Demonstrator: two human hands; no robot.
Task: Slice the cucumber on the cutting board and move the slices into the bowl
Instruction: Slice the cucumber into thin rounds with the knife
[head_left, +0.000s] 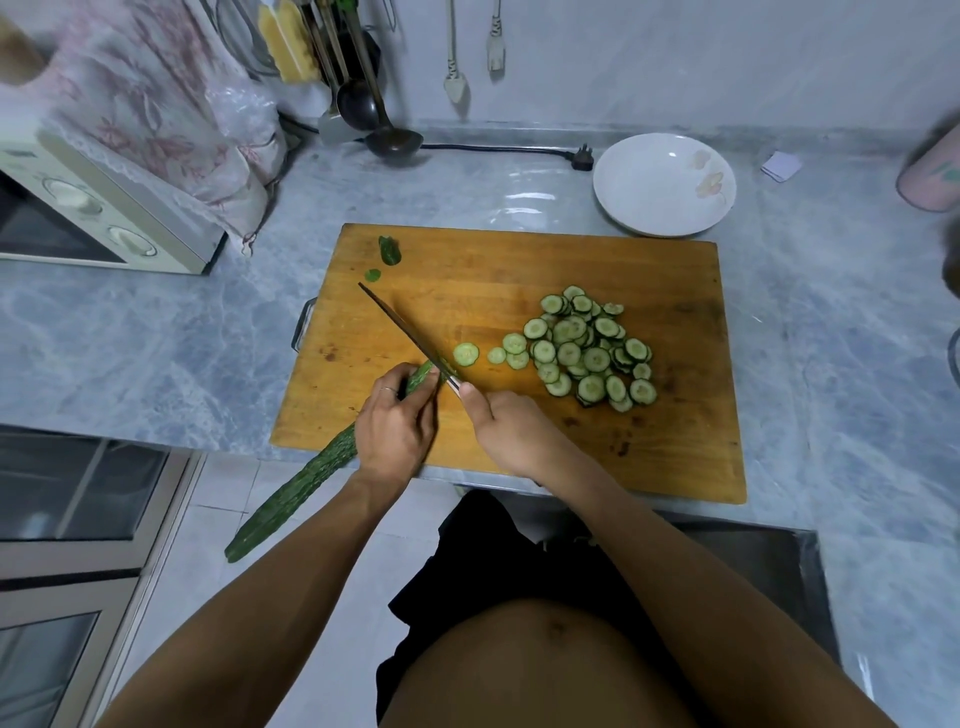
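Note:
A long dark green cucumber (296, 488) lies slanted, its cut end on the wooden cutting board (675, 457) and its tail hanging past the counter's front edge. My left hand (395, 431) grips it near the cut end. My right hand (511, 428) holds the handle of a knife (402, 332), whose blade runs up and left, edge down against the cucumber's end. A heap of round cucumber slices (587, 351) lies on the board's right half. The white bowl (649, 208) stands beyond the board at the back right, holding nothing.
A cucumber end piece (389, 249) and a small scrap lie at the board's far left corner. A toaster oven (98, 218) under a floral cloth stands left. Ladles (384, 135) and a power plug (582, 158) lie at the back wall. A pink container (930, 176) stands far right.

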